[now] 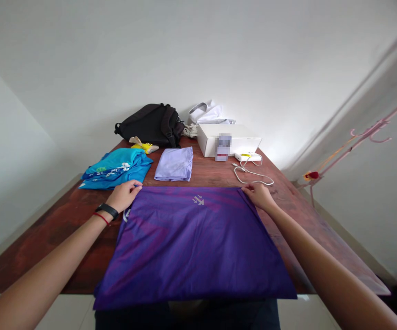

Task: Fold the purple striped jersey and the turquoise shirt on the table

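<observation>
A purple shirt lies spread flat on the wooden table, its near edge hanging over the front. My left hand pinches the shirt's far left corner; a black band and a red string sit on that wrist. My right hand pinches the far right corner. Both hands have their fingers closed on the fabric.
Behind the shirt lie a folded blue garment and a folded lilac cloth. Further back stand a black backpack, a white box, white cloth and a white charger with cable. A pink hanger sticks out at the right.
</observation>
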Action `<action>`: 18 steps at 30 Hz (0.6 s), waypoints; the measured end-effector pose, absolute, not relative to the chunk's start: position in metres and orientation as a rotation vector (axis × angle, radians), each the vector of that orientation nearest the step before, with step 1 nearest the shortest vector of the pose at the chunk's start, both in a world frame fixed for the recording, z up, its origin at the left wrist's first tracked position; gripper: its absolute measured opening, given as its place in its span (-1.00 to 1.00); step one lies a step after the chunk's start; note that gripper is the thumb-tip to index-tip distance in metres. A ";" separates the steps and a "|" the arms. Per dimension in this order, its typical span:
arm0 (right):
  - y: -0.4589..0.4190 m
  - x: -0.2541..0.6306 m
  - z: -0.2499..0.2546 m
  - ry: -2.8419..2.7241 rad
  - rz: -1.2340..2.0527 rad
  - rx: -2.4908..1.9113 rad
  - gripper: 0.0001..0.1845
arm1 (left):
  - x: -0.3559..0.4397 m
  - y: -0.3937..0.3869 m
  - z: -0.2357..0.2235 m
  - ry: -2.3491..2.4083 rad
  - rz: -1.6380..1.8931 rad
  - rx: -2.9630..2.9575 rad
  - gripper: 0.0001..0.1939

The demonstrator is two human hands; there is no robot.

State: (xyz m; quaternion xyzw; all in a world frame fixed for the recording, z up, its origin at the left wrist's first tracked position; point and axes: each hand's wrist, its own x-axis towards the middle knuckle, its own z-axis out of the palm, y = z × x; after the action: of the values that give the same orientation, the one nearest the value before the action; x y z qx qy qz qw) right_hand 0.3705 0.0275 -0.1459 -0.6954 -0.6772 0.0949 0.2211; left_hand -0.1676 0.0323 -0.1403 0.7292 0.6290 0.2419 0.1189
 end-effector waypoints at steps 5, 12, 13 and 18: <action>0.031 0.367 -0.143 -1.927 0.268 -1.951 -0.75 | -0.163 0.031 -0.136 1.899 0.680 2.204 -0.55; -0.009 0.318 -0.129 -2.035 -0.068 -1.755 -0.49 | -0.097 -0.028 -0.105 1.520 0.750 2.609 -0.47; -0.018 0.306 -0.127 -2.079 -0.057 -1.697 -0.48 | -0.086 -0.037 -0.105 1.423 0.656 2.634 -0.46; -0.062 0.252 -0.133 -2.309 0.143 -1.550 -0.34 | -0.038 -0.056 -0.125 1.236 0.385 2.686 -0.37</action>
State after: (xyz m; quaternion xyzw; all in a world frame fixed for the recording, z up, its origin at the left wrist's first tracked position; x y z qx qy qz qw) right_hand 0.2522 -0.0617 -0.1329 -0.5477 -0.8161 0.0504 0.1774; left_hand -0.0381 -0.0561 -0.1254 0.8979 0.4132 0.1287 0.0801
